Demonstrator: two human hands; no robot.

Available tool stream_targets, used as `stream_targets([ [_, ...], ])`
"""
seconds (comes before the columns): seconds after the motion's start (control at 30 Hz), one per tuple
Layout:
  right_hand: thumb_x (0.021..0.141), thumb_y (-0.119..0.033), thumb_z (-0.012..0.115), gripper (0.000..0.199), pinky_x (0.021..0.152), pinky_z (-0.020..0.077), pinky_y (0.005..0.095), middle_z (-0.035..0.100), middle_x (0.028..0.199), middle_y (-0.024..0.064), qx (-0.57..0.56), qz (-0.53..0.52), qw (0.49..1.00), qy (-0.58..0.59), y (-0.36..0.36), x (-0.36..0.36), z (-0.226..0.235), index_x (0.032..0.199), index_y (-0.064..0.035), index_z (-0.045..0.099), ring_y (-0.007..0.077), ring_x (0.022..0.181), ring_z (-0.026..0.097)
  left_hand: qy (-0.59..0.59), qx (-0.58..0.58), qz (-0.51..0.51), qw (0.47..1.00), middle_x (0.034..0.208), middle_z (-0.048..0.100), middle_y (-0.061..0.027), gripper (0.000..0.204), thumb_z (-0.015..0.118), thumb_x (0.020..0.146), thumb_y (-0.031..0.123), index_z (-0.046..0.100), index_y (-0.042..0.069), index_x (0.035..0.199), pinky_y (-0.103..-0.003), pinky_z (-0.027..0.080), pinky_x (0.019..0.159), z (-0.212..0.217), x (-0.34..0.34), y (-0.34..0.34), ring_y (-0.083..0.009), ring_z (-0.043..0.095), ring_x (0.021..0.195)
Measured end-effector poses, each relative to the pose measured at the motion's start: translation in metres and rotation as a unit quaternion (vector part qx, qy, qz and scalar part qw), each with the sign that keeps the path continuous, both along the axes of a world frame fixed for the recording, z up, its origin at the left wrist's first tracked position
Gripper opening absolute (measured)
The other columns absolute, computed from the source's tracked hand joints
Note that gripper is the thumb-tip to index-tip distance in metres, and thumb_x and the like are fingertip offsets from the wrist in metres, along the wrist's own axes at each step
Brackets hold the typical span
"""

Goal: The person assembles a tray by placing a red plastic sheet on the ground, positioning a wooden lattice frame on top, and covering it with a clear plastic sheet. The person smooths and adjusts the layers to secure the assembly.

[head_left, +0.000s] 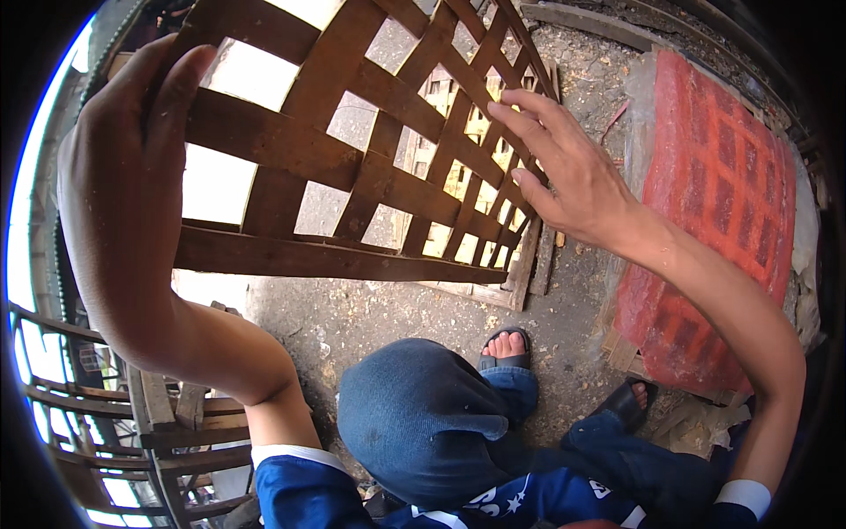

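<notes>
A brown woven lattice panel (291,145), made of flat crossed strips with a straight strip along its lower edge, stands tilted in front of me. At its near left edge my left hand (132,145) grips it, the thumb showing on one side and the other fingers mostly hidden. By the panel's far right edge is my right hand (564,167), its fingers stretched out and apart. The fingertips overlap the edge strips; whether they touch them I cannot tell. Through the gaps a pale wooden-framed piece (520,286) shows on the ground.
To the right lies a red mesh-like covering (705,229) over a low stack with wooden edges. Wooden slatted framing (194,436) stands at lower left. My bent knee (414,414) and sandalled foot (506,346) are below the panel, on rough concrete ground (335,313).
</notes>
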State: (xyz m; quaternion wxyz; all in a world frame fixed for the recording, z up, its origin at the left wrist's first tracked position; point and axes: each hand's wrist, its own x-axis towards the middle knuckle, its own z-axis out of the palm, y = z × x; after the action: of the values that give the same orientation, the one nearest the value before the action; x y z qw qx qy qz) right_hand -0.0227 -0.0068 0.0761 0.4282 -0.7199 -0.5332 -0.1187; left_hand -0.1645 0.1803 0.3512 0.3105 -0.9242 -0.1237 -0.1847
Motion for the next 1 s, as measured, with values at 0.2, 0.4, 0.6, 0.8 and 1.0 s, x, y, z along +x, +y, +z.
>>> stream_targets([
  [0.2, 0.086, -0.015, 0.068, 0.088, 0.126, 0.0154, 0.0537, 0.028, 0.165, 0.0144, 0.013, 0.096, 0.975, -0.200, 0.026, -0.030, 0.043, 0.162, -0.0170, 0.024, 0.0353, 0.155, 0.023, 0.004, 0.018, -0.037, 0.999, 0.109, 0.075, -0.0098, 0.033, 0.057, 0.103, 0.036, 0.072, 0.013, 0.122, -0.039, 0.053, 0.095, 0.004, -0.002, 0.001, -0.0252, 0.072, 0.100],
  [0.4, 0.089, -0.018, 0.061, 0.064, 0.122, 0.0248, 0.0532, 0.038, 0.161, 0.0097, -0.415, 0.204, 0.844, -0.272, -0.038, -0.053, -0.026, 0.151, -0.0116, 0.045, 0.0269, 0.148, 0.038, -0.012, -0.001, -0.027, 1.000, 0.106, 0.075, -0.0107, 0.033, 0.058, 0.102, 0.035, 0.072, 0.011, 0.120, -0.039, 0.053, 0.093, -0.002, 0.000, -0.011, -0.0256, 0.071, 0.097],
  [0.6, 0.084, -0.015, 0.068, 0.070, 0.086, 0.0491, 0.0414, 0.070, 0.113, 0.0071, -0.245, 0.134, 0.958, -0.066, -0.057, -0.028, -0.014, 0.150, -0.0066, 0.047, 0.0259, 0.085, 0.068, -0.013, -0.031, -0.031, 0.999, 0.103, 0.074, -0.0117, 0.033, 0.059, 0.101, 0.033, 0.072, 0.010, 0.119, -0.039, 0.053, 0.091, -0.004, 0.010, -0.004, -0.0259, 0.071, 0.094],
  [0.8, 0.081, -0.006, 0.064, 0.077, 0.063, 0.0475, 0.0344, 0.063, 0.080, 0.0005, -0.008, 0.097, 0.985, -0.139, -0.014, -0.045, 0.068, 0.154, -0.0160, 0.044, 0.0161, 0.066, 0.063, -0.009, -0.058, -0.025, 0.998, 0.100, 0.074, -0.0126, 0.032, 0.060, 0.100, 0.032, 0.072, 0.008, 0.117, -0.039, 0.053, 0.089, -0.006, -0.003, -0.019, -0.0263, 0.070, 0.091],
  [1.0, 0.077, -0.009, 0.068, 0.084, 0.058, 0.0487, 0.0326, 0.058, 0.075, -0.0013, -0.102, 0.059, 0.971, -0.209, -0.012, -0.059, 0.063, 0.155, -0.0281, 0.044, 0.0160, 0.062, 0.060, 0.008, -0.103, -0.034, 0.994, 0.097, 0.073, -0.0136, 0.032, 0.060, 0.099, 0.031, 0.073, 0.006, 0.115, -0.039, 0.053, 0.086, 0.008, 0.003, -0.067, -0.0266, 0.070, 0.088],
])
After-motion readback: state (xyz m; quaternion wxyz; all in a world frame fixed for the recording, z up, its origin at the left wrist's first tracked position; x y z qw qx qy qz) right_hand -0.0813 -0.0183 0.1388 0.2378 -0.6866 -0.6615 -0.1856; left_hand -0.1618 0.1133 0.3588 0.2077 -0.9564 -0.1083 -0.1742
